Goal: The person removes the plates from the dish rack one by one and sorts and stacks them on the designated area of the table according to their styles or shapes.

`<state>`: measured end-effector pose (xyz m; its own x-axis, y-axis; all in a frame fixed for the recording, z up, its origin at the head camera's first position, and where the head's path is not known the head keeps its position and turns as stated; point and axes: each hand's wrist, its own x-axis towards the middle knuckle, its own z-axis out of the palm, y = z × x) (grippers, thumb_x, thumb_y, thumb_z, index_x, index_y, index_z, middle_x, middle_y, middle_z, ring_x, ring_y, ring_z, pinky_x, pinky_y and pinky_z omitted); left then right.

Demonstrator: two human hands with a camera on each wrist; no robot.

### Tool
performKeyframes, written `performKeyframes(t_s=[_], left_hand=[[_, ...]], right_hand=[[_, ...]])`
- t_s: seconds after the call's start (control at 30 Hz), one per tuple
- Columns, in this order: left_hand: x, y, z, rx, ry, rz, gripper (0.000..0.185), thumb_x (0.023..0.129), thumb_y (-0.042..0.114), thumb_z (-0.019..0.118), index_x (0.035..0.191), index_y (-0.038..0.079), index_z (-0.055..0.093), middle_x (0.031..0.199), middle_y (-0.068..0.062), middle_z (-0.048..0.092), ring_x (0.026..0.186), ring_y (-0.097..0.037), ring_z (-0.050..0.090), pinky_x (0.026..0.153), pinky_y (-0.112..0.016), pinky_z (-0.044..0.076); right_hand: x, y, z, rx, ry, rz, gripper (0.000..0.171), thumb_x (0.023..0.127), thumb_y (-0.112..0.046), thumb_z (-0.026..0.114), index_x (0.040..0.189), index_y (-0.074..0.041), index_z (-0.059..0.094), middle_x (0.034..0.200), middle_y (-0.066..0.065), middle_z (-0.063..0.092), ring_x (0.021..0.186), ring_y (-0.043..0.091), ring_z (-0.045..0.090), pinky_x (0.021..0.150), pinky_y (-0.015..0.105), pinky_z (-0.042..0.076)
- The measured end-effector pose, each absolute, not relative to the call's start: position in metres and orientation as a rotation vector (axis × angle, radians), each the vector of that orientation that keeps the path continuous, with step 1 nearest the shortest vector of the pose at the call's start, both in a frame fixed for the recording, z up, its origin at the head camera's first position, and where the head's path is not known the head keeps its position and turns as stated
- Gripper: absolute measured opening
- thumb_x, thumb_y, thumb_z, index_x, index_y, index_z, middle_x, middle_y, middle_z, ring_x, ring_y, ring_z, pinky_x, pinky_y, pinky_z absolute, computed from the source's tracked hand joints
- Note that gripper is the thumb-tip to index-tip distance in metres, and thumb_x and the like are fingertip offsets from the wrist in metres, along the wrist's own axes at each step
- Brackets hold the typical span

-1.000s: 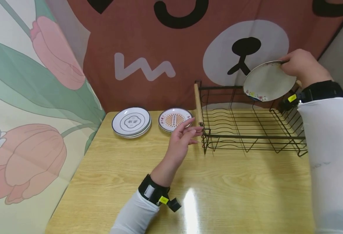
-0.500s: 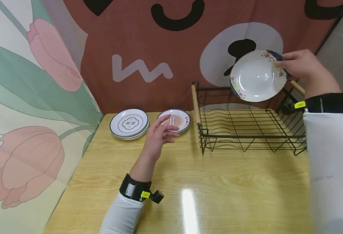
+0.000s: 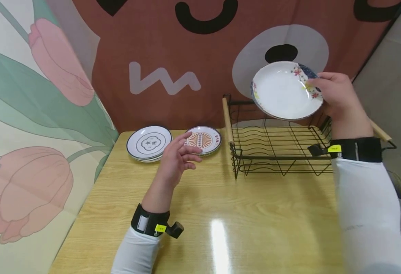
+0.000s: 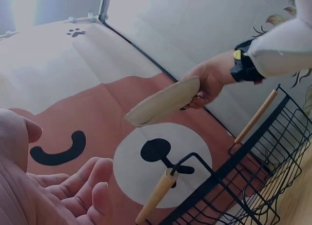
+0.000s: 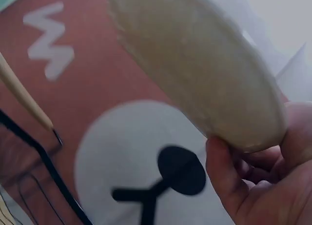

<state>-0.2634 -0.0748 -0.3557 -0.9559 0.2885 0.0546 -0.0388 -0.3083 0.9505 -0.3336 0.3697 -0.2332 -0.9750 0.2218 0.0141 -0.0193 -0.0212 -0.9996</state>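
A white plate (image 3: pixel 282 91) with a blue and floral edge is held up above the dish rack by my right hand (image 3: pixel 338 95), which pinches its right rim. Its inner face is toward the head camera. The right wrist view shows the underside of the plate (image 5: pixel 204 69), with thumb and fingers gripping the lower end. My left hand (image 3: pixel 176 158) hovers over the table, fingers loosely spread, holding nothing. In the head view its fingertips overlap the small plate (image 3: pixel 207 139) with an orange sunburst pattern. In the left wrist view, the left hand (image 4: pixel 53 186) is palm up.
The black wire dish rack (image 3: pixel 279 157) with wooden handles stands at the right of the wooden table (image 3: pixel 255 217). A stack of blue-rimmed white plates (image 3: pixel 149 142) lies at the back left. A patterned cloth (image 3: pixel 166 38) hangs behind the table.
My right hand has moved left and turned the floral plate so its inner face shows. My left hand has moved left, away from the rack's handle.
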Motion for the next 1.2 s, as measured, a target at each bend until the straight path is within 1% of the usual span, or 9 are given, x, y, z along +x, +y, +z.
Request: performKeyframes(t_s=[0.2,0.33,0.47,0.67,0.87,0.93,1.0,1.1,1.2], left_hand=[[-0.258,-0.075,-0.353,0.376,1.667,2.313,0.055,0.108,0.048,0.027,0.153,0.021,0.042,0.088,0.004,0.078,0.07,-0.011,0.072,0.058,-0.025,0.053],[-0.255,-0.073,-0.354,0.422,1.64,2.285,0.057,0.108,0.049,0.023,0.154,0.019,0.039,0.087,0.004,0.078,0.068,-0.01,0.071,0.056,-0.022,0.052],[-0.251,-0.069,-0.354,0.432,1.626,2.243,0.056,0.109,0.046,0.024,0.155,0.018,0.038,0.086,0.004,0.078,0.067,-0.01,0.07,0.056,-0.021,0.052],[-0.246,-0.062,-0.355,0.416,1.629,2.194,0.056,0.109,0.046,0.026,0.157,0.02,0.036,0.084,0.003,0.078,0.065,-0.01,0.069,0.055,-0.021,0.051],[-0.243,-0.059,-0.356,0.411,1.667,2.19,0.06,0.107,0.049,0.029,0.159,0.019,0.033,0.079,0.004,0.078,0.057,-0.008,0.063,0.05,-0.019,0.042],[-0.242,-0.059,-0.355,0.413,1.687,2.213,0.055,0.107,0.05,0.029,0.145,0.016,0.05,0.075,0.004,0.077,0.053,-0.008,0.058,0.047,-0.019,0.037],[-0.241,-0.06,-0.354,0.414,1.71,2.239,0.052,0.107,0.05,0.029,0.125,0.013,0.061,0.068,0.004,0.073,0.051,-0.01,0.055,0.045,-0.02,0.034],[-0.241,-0.061,-0.352,0.407,1.739,2.281,0.049,0.107,0.049,0.029,0.092,0.014,0.06,0.059,0.004,0.066,0.049,-0.012,0.052,0.044,-0.021,0.032],[-0.24,-0.064,-0.351,0.426,1.743,2.312,0.042,0.107,0.045,0.03,0.102,0.015,0.058,0.057,0.005,0.061,0.049,-0.012,0.051,0.044,-0.021,0.032]], right_hand=[[-0.315,0.334,-0.262,-0.05,-1.773,2.401,0.013,0.095,-0.013,0.073,0.106,-0.006,0.075,0.089,0.005,0.076,0.072,0.016,0.075,0.059,0.026,0.061],[-0.302,0.309,-0.283,0.03,-1.746,2.437,0.015,0.101,-0.013,0.064,0.112,-0.005,0.07,0.091,0.006,0.075,0.074,0.015,0.075,0.062,0.025,0.061],[-0.29,0.285,-0.3,0.053,-1.767,2.461,0.02,0.106,-0.014,0.054,0.121,-0.007,0.065,0.096,0.004,0.074,0.077,0.012,0.075,0.065,0.023,0.061],[-0.278,0.252,-0.321,0.182,-1.773,2.525,0.033,0.109,-0.014,0.044,0.138,0.001,0.051,0.1,0.006,0.073,0.079,0.013,0.076,0.068,0.023,0.062],[-0.267,0.225,-0.335,0.281,-1.809,2.536,0.039,0.11,-0.012,0.038,0.144,0.005,0.043,0.098,0.007,0.071,0.073,0.012,0.075,0.065,0.023,0.061],[-0.265,0.217,-0.338,0.303,-1.839,2.511,0.039,0.11,-0.012,0.036,0.144,0.006,0.044,0.098,0.006,0.071,0.074,0.012,0.075,0.065,0.023,0.061],[-0.265,0.21,-0.339,0.306,-1.873,2.486,0.039,0.11,-0.011,0.035,0.145,0.006,0.044,0.1,0.006,0.071,0.074,0.011,0.075,0.066,0.023,0.062],[-0.265,0.2,-0.341,0.307,-1.905,2.455,0.041,0.11,-0.011,0.035,0.146,0.007,0.044,0.101,0.006,0.071,0.075,0.01,0.075,0.066,0.023,0.062],[-0.265,0.194,-0.342,0.285,-1.897,2.453,0.042,0.109,-0.01,0.036,0.146,0.007,0.044,0.104,0.006,0.07,0.076,0.01,0.075,0.068,0.022,0.061]])
